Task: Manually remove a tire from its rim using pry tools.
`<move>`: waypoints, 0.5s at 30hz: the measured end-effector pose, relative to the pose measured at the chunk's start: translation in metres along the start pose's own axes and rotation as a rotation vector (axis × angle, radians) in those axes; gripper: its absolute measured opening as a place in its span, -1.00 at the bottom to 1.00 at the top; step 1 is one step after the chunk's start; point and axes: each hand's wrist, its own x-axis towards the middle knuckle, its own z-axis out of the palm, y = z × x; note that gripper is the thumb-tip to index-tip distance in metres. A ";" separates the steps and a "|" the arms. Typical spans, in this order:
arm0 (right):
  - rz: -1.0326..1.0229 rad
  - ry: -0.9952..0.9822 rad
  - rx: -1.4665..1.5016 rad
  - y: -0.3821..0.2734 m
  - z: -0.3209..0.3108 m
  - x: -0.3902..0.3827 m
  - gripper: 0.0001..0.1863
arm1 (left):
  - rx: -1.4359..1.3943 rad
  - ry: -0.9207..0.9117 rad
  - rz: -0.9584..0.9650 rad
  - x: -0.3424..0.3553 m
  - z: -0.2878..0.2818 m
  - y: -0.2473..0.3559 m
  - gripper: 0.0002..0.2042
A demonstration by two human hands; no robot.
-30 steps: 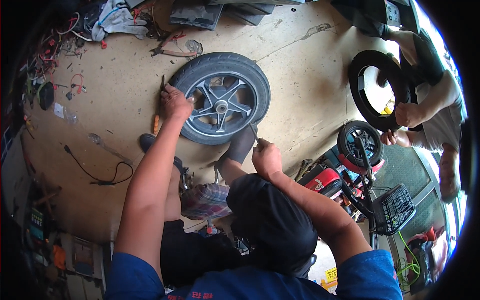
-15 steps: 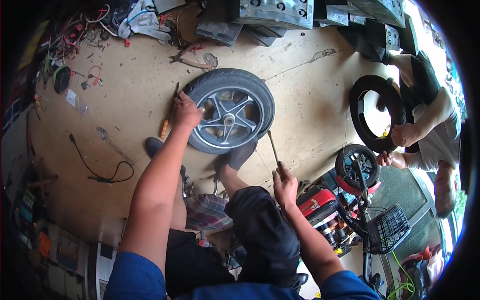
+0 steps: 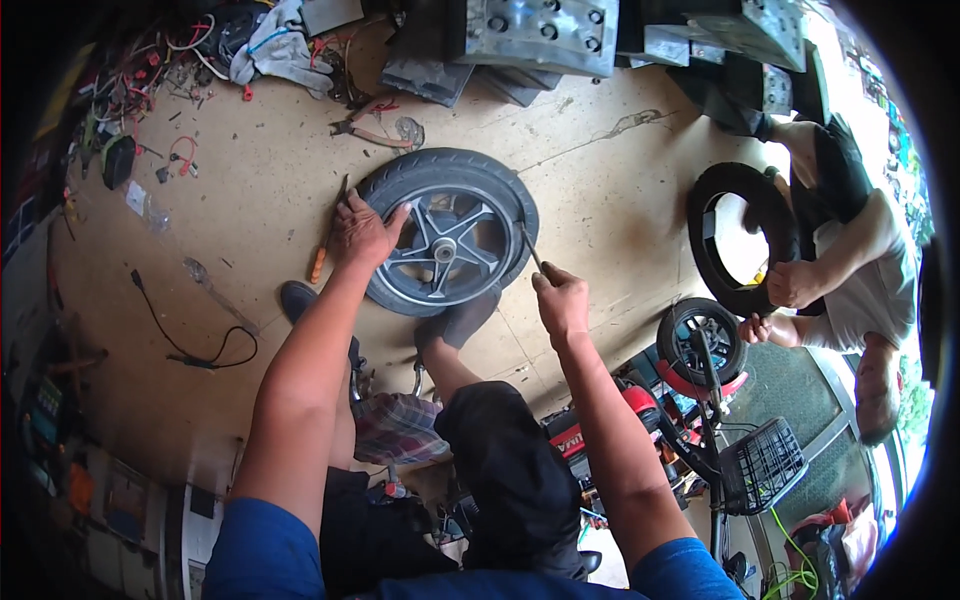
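Tyre lever in right fingers has reached the wheel at three o'clock, left fingers wide at nine, foot at five.

White lettering on red scooter

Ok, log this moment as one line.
left hand: on tyre; right hand: gripping metal bar, tip at right side of wheel; pliers: on floor; co-worker: holding another tyre

The beige floor bore a tyred wheel, pliers, an orange-handled tool, a looped black cable and a white scrap.
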 end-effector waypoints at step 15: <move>-0.341 -0.093 -0.185 -0.104 0.045 -0.015 -0.59 | -0.389 0.223 0.118 0.002 0.016 -0.029 -0.34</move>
